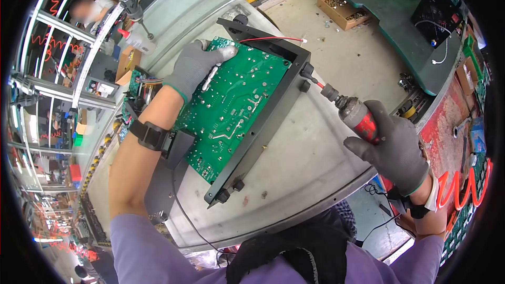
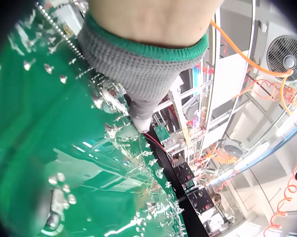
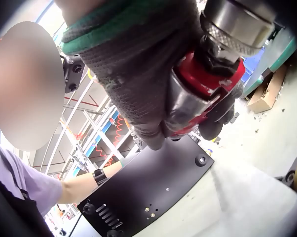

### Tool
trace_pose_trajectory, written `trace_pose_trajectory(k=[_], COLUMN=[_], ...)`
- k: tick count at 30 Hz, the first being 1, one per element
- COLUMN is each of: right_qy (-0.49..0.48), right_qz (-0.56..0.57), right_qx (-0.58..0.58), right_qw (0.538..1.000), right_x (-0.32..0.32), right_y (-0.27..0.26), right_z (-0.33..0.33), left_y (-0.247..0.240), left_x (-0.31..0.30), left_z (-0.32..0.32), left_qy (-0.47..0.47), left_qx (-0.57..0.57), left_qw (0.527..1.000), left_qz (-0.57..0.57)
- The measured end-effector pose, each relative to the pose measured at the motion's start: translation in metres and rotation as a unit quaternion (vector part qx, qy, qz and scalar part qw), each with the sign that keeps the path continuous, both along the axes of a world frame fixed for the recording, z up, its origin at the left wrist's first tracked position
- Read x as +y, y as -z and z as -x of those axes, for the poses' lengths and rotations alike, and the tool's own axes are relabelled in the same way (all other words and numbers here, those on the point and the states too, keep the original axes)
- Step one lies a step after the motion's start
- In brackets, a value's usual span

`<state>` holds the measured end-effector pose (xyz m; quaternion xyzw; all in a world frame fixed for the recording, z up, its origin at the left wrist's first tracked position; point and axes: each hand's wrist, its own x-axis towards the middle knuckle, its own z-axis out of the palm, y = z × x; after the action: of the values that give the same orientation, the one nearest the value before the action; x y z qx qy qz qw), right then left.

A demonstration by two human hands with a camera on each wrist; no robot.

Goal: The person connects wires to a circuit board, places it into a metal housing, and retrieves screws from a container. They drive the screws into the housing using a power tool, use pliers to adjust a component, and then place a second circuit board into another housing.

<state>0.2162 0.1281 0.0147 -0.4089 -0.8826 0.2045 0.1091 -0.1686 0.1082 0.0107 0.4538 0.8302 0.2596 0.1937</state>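
A green circuit board (image 1: 236, 100) lies solder side up, tilted, in a black metal chassis (image 1: 263, 126). My gloved left hand (image 1: 197, 66) grips its far left edge, thumb on top; in the left wrist view the glove (image 2: 143, 74) overlaps the board's edge. My gloved right hand (image 1: 392, 150) holds a red and silver power screwdriver (image 1: 357, 115). Its bit points at a black rubber foot (image 1: 306, 69) on the chassis's outer side, right at it. The right wrist view shows this dark side panel (image 3: 153, 173) with several feet, screws and slots.
A red wire (image 1: 273, 38) crosses the chassis's far end. Beyond stands a cardboard box (image 1: 342, 10) of small parts, beside a green bench mat (image 1: 389, 16). Another power driver (image 1: 131, 8) hangs at upper left. A black cable (image 1: 181, 205) runs from my left wrist.
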Motion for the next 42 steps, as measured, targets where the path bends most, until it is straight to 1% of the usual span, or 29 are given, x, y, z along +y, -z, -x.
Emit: trace_pose_trajectory(k=[2, 4, 6, 7, 11, 13, 14, 17, 18, 19, 21, 22, 23, 25, 26, 30, 33, 35, 38, 42], right_qy=[-0.003, -0.011, -0.005, -0.001, 0.007, 0.007, 0.008, 0.009, 0.011, 0.013, 0.005, 0.001, 0.003, 0.001, -0.002, 0.004, 0.012, 0.015, 0.016, 0.01], right_qz=[-0.006, 0.019, 0.035, 0.053, 0.056, 0.072, 0.069, 0.08, 0.087, 0.093, 0.083, 0.075, 0.07, 0.103, 0.099, 0.097, 0.113, 0.118, 0.117, 0.101], right_qx=[-0.004, 0.007, 0.011, 0.016, -0.001, -0.008, -0.006, -0.016, -0.018, -0.021, -0.014, -0.008, -0.004, -0.015, -0.016, -0.009, -0.002, 0.004, 0.019, 0.028], right_qw=[1.0, 1.0, 0.999, 0.998, 0.998, 0.997, 0.998, 0.997, 0.996, 0.995, 0.996, 0.997, 0.998, 0.995, 0.995, 0.995, 0.993, 0.993, 0.993, 0.994], right_x=[0.001, 0.002, 0.002, 0.002, 0.002, 0.002, 0.002, 0.002, 0.002, 0.002, 0.0, 0.001, 0.002, 0.001, 0.002, 0.0, -0.003, -0.003, -0.004, -0.004], right_y=[-0.002, -0.006, -0.006, -0.006, -0.008, -0.01, -0.011, -0.013, -0.014, -0.015, -0.012, -0.01, -0.01, -0.009, -0.008, -0.007, -0.006, -0.006, -0.006, -0.006], right_z=[0.0, 0.0, 0.001, 0.002, 0.004, 0.004, 0.004, 0.004, 0.003, 0.002, 0.001, 0.002, 0.003, 0.004, 0.004, -0.001, -0.005, -0.005, -0.005, -0.005], left_y=[0.005, 0.007, 0.004, 0.004, 0.009, 0.01, 0.01, 0.004, -0.001, 0.004, 0.022, 0.024, 0.022, 0.019, 0.011, 0.005, 0.007, 0.011, 0.015, 0.02], left_x=[0.003, 0.003, -0.001, 0.0, -0.002, -0.001, 0.0, -0.002, -0.001, 0.0, -0.002, -0.004, -0.001, -0.001, -0.001, -0.004, -0.004, -0.003, -0.003, -0.002], left_z=[0.006, 0.005, -0.002, -0.001, 0.005, 0.004, 0.006, 0.001, 0.0, 0.003, 0.012, 0.014, 0.015, 0.015, 0.011, 0.002, 0.004, 0.007, 0.008, 0.013], left_qy=[-0.01, -0.021, -0.03, -0.028, -0.027, -0.042, -0.035, -0.032, -0.021, -0.022, -0.016, 0.0, 0.003, -0.024, -0.022, -0.025, -0.017, -0.01, -0.005, -0.02], left_qx=[-0.02, -0.04, -0.149, -0.148, -0.168, -0.157, -0.146, -0.13, -0.101, -0.1, -0.221, -0.25, -0.247, -0.185, -0.173, -0.162, -0.191, -0.168, -0.17, -0.161], left_qw=[1.0, 0.999, 0.988, 0.988, 0.985, 0.986, 0.989, 0.991, 0.994, 0.994, 0.975, 0.968, 0.969, 0.982, 0.984, 0.986, 0.981, 0.986, 0.985, 0.987], left_qz=[0.004, 0.007, -0.025, -0.028, -0.02, -0.029, -0.008, -0.001, 0.03, 0.027, -0.014, -0.01, -0.015, 0.014, 0.042, 0.03, 0.025, 0.014, -0.007, -0.017])
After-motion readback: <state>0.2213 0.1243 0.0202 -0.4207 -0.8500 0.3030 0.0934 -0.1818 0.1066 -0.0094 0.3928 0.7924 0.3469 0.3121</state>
